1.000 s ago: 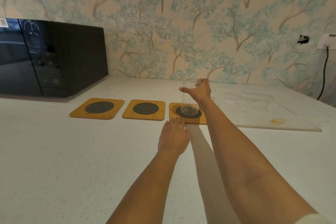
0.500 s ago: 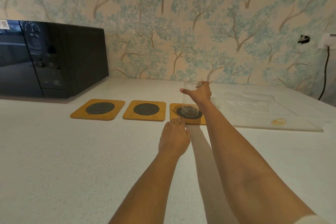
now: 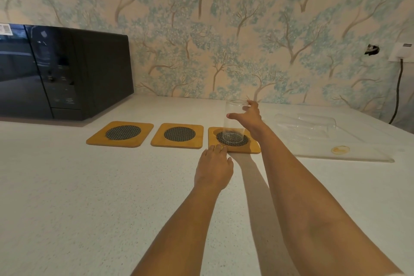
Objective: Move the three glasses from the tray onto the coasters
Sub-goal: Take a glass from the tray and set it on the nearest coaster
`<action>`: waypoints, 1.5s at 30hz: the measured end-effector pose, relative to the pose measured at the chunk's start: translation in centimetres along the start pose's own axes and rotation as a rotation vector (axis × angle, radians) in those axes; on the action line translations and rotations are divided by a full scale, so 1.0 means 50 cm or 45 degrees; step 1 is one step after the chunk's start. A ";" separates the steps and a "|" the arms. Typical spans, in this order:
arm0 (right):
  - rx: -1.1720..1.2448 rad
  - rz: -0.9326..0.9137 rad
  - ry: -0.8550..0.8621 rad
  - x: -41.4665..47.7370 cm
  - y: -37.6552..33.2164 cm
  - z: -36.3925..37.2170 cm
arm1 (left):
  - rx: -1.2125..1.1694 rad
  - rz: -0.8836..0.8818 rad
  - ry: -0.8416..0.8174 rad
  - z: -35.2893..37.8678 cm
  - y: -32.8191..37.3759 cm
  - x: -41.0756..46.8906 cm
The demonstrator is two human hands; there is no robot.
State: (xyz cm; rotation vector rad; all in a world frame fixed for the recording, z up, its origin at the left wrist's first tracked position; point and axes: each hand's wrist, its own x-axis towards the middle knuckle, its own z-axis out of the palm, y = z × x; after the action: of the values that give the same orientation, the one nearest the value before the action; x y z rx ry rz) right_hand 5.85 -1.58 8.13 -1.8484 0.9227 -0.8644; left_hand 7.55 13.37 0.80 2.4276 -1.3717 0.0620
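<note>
Three yellow wooden coasters with dark mesh centres lie in a row: left (image 3: 121, 133), middle (image 3: 178, 135) and right (image 3: 254, 148). A clear glass (image 3: 233, 123) stands upright on the right coaster. My right hand (image 3: 251, 117) is beside its upper part, fingers spread off the rim, with the thumb reaching across the front. My left hand (image 3: 214, 166) lies flat on the counter, its fingertips at the right coaster's front left corner. To the right is a clear tray (image 3: 345, 158) with two more clear glasses (image 3: 336, 121) that appear to lie on their sides.
A black microwave (image 3: 62, 71) stands at the back left against the wallpapered wall. A wall socket with a black cable (image 3: 397, 87) is at the far right. A round gold sticker (image 3: 340, 149) marks the tray's near part. The white counter (image 3: 89, 197) extends toward me.
My right hand has loosened its hold on the glass on the right coaster; the fingers have spread and slid slightly down and right. My left hand has stayed put.
</note>
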 end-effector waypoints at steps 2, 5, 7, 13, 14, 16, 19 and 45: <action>0.021 0.008 -0.006 -0.001 0.002 0.002 | -0.005 0.005 0.004 -0.001 0.000 -0.001; 0.023 0.009 -0.002 -0.002 0.002 0.003 | 0.000 0.014 0.010 -0.001 -0.001 -0.002; 0.023 0.007 0.003 -0.001 0.002 0.003 | 0.006 0.015 0.009 0.000 -0.002 -0.001; 0.015 -0.025 0.020 -0.010 0.004 -0.001 | -0.016 0.023 0.024 0.004 -0.002 0.004; 0.012 -0.025 0.020 -0.013 0.004 -0.005 | -0.021 0.035 0.035 0.005 -0.002 0.003; 0.008 -0.023 0.022 -0.022 0.007 -0.019 | -0.031 0.063 0.063 0.006 -0.002 0.004; -0.006 -0.002 0.055 -0.042 0.024 -0.053 | -0.011 0.116 0.087 0.006 0.001 0.005; -0.851 -0.068 0.315 0.004 0.162 -0.447 | 0.010 0.126 0.070 0.088 0.222 0.076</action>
State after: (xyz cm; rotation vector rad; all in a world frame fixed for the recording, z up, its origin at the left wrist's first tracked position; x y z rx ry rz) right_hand -14.82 -13.23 9.29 -2.3674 1.4515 -0.8973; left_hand -0.31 3.63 0.58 2.3451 -1.4693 0.1583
